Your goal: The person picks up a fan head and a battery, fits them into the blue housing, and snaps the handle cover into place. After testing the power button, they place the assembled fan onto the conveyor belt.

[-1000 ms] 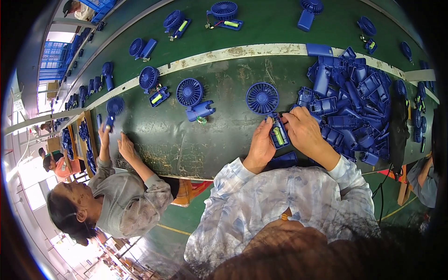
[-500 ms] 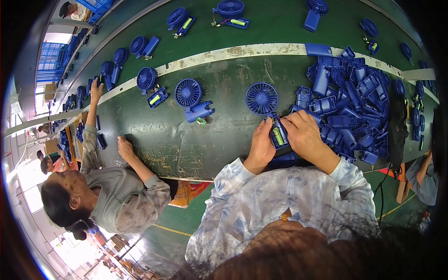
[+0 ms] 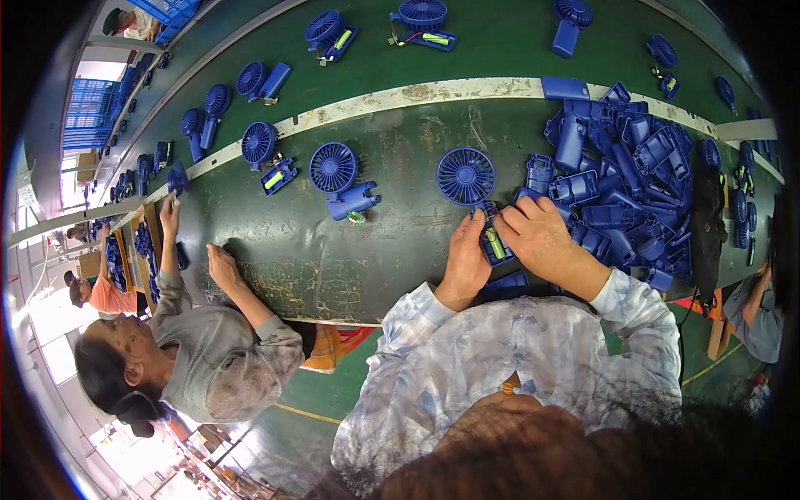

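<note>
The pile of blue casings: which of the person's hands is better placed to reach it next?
Probably the right hand: it is nearer, with the pile of blue casings just to its right. The left hand is farther off and pinches the open fan handle.

A scuffed, dark green tabletop (image 3: pixel 392 258) curves across the room, divided by a pale, stained rail (image 3: pixel 375 101) from another green surface (image 3: pixel 492 50). A yellow line (image 3: pixel 308 414) crosses the green floor (image 3: pixel 350 375). At left, bright light fills a window (image 3: pixel 52 337) near blue crates (image 3: pixel 87 104).
</note>
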Available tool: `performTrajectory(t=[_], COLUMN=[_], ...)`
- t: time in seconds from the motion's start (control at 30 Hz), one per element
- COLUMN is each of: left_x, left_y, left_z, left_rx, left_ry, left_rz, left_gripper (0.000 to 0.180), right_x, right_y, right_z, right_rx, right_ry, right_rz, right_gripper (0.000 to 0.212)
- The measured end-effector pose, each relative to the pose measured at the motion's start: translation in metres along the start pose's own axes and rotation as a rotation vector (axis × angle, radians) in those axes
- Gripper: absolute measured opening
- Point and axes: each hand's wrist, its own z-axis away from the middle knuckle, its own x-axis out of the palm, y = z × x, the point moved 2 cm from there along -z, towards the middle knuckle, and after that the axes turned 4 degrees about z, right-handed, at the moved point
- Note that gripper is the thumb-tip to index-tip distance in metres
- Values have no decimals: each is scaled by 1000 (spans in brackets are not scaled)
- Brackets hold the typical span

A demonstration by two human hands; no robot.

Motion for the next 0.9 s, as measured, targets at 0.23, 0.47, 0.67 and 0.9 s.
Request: performTrajectory(t=[0.23,0.47,0.67,0.9], left_x=[1,21,17,16], left_y=[-1,9,12,13], left_z=[0,8,7,7], left_rx=[-1,-55,-150,-175], left_ry=[19,-31,-15,-83], left_rz=[4,-7,-51,28], left_gripper=[23,27,38,52], right_x=[1,-15,-25,-11], right_y=[1,17,12,20], right_z=[-4,13,40,48], right_rx=[-62,160,414,504], right_ry=[-30,149,-91,-110], right_rz=[55,-155,-48,125], right_gripper=[21,26,52,63])
